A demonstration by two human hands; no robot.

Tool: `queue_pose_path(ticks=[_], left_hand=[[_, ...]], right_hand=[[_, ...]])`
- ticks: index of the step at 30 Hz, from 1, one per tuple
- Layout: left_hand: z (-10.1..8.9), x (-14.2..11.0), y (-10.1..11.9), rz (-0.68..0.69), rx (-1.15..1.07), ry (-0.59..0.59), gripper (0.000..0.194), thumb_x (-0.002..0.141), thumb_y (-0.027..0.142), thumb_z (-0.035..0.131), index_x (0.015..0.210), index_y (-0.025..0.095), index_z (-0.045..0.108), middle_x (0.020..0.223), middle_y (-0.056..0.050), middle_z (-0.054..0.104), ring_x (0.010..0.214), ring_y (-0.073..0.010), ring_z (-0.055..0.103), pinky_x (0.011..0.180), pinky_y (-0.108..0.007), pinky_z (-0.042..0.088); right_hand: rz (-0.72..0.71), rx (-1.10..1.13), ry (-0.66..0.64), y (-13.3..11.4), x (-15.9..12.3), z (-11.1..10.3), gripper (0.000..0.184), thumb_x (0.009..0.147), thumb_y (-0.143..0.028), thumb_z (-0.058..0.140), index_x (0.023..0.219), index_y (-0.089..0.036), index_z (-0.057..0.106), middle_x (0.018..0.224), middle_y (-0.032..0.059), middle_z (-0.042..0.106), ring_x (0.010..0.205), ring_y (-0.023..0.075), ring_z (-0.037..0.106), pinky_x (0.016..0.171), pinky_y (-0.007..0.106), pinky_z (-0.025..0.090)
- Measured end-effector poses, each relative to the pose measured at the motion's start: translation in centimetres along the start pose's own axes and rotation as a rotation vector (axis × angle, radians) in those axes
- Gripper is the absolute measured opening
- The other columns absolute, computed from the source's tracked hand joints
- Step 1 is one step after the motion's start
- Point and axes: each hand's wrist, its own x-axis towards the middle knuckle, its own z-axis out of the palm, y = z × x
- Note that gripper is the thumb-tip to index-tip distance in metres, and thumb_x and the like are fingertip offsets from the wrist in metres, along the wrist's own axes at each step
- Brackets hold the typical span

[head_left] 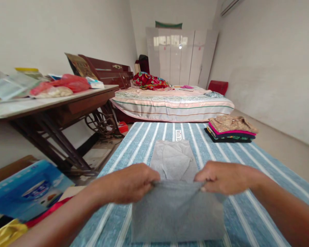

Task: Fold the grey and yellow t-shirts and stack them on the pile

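A light grey garment [179,214], partly folded, lies along the middle of the striped table cover; its exact kind cannot be made out. My left hand [135,181] is closed on the left end of a raised edge of the cloth. On the right end of that same edge, my right hand [222,178] is closed in a pinch. Between the two hands the edge is drawn fairly straight. Beyond it, the narrower far part of the garment rests flat with creases.
A blue and white striped cover [123,154] spreads under the garment. At its far right sits a stack of folded clothes [231,128]. Left stands a sewing-machine table [92,97] with bags on it, and below it a blue box [33,190]. A bed [170,104] stands behind.
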Motion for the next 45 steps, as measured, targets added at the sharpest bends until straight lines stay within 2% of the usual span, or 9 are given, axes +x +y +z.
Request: queue_pose_path(ticks=[2, 5, 8, 11, 15, 21, 30, 39, 45], left_hand=[[-1.9, 5.7, -2.8, 0.004, -0.152, -0.169, 0.018, 0.063, 0.015, 0.044, 0.062, 0.021, 0.061, 0.058, 0.003, 0.057, 0.057, -0.0134, 0.052, 0.055, -0.022, 0.038], [-1.9, 13.3, -8.5, -0.087, -0.269, -0.171, 0.014, 0.056, 0.016, 0.050, 0.061, 0.018, 0.062, 0.055, 0.005, 0.054, 0.058, -0.0132, 0.049, 0.054, -0.021, 0.036], [0.4, 18.6, -13.7, -0.176, -0.305, -0.127, 0.016, 0.051, 0.015, 0.051, 0.061, 0.017, 0.064, 0.049, 0.006, 0.051, 0.056, -0.0123, 0.047, 0.053, -0.021, 0.033], [3.2, 21.3, -17.0, -0.206, -0.330, -0.091, 0.016, 0.050, 0.016, 0.052, 0.060, 0.017, 0.065, 0.048, 0.007, 0.050, 0.056, -0.0116, 0.046, 0.054, -0.020, 0.033], [5.2, 22.0, -19.2, -0.208, -0.410, -0.048, 0.021, 0.051, 0.020, 0.058, 0.069, 0.016, 0.068, 0.057, 0.007, 0.057, 0.063, -0.0124, 0.051, 0.059, -0.020, 0.036], [4.6, 22.0, -20.1, -0.227, -0.515, 0.025, 0.025, 0.057, 0.026, 0.059, 0.077, 0.014, 0.068, 0.068, 0.003, 0.063, 0.069, -0.0143, 0.055, 0.062, -0.023, 0.040], [5.5, 23.4, -21.1, -0.238, -0.527, 0.080, 0.023, 0.053, 0.024, 0.058, 0.073, 0.014, 0.066, 0.060, 0.004, 0.057, 0.064, -0.0131, 0.053, 0.059, -0.023, 0.039], [6.5, 23.6, -21.4, -0.337, -0.342, 0.221, 0.021, 0.055, 0.022, 0.061, 0.074, 0.017, 0.066, 0.065, 0.003, 0.061, 0.067, -0.0146, 0.057, 0.063, -0.023, 0.042], [6.8, 22.9, -21.4, -0.432, -0.220, 0.329, 0.029, 0.060, 0.025, 0.065, 0.088, 0.017, 0.066, 0.083, -0.001, 0.067, 0.080, -0.0173, 0.061, 0.071, -0.023, 0.045]], right_hand=[[0.041, 0.006, 0.013, 3.5, 3.3, -4.0, 0.014, 0.074, -0.021, 0.049, 0.066, -0.016, 0.060, 0.059, -0.0054, 0.048, 0.059, 0.0099, 0.044, 0.056, 0.020, 0.034], [0.167, 0.019, 0.078, 9.7, 8.8, -8.2, 0.011, 0.066, -0.022, 0.056, 0.066, -0.015, 0.065, 0.056, -0.0064, 0.049, 0.059, 0.0101, 0.044, 0.059, 0.021, 0.034], [0.281, 0.071, 0.156, 15.7, 13.4, -9.4, 0.010, 0.060, -0.022, 0.059, 0.064, -0.014, 0.065, 0.052, -0.0069, 0.046, 0.055, 0.0093, 0.042, 0.056, 0.021, 0.032], [0.305, 0.086, 0.175, 20.2, 15.8, -8.6, 0.011, 0.056, -0.024, 0.060, 0.051, -0.015, 0.055, 0.047, -0.0080, 0.039, 0.050, 0.0076, 0.035, 0.051, 0.021, 0.026], [0.278, 0.121, 0.206, 23.2, 16.3, -7.5, 0.024, 0.057, -0.032, 0.060, 0.048, -0.017, 0.043, 0.049, -0.0085, 0.030, 0.050, 0.0071, 0.029, 0.050, 0.022, 0.020], [0.254, 0.179, 0.215, 23.3, 16.1, -8.6, 0.022, 0.058, -0.037, 0.059, 0.056, -0.016, 0.052, 0.053, -0.0070, 0.038, 0.055, 0.0085, 0.034, 0.054, 0.022, 0.024], [0.348, 0.194, 0.277, 25.1, 16.8, -8.8, 0.020, 0.056, -0.035, 0.062, 0.059, -0.016, 0.057, 0.053, -0.0066, 0.044, 0.054, 0.0090, 0.039, 0.055, 0.023, 0.028], [0.402, 0.100, 0.368, 25.9, 17.7, -8.5, 0.015, 0.054, -0.027, 0.068, 0.061, -0.015, 0.064, 0.052, -0.0064, 0.049, 0.054, 0.0099, 0.044, 0.054, 0.023, 0.032], [0.450, 0.004, 0.495, 25.9, 17.4, -8.3, 0.012, 0.057, -0.025, 0.069, 0.064, -0.015, 0.065, 0.057, -0.0038, 0.058, 0.057, 0.0118, 0.052, 0.054, 0.022, 0.036]])
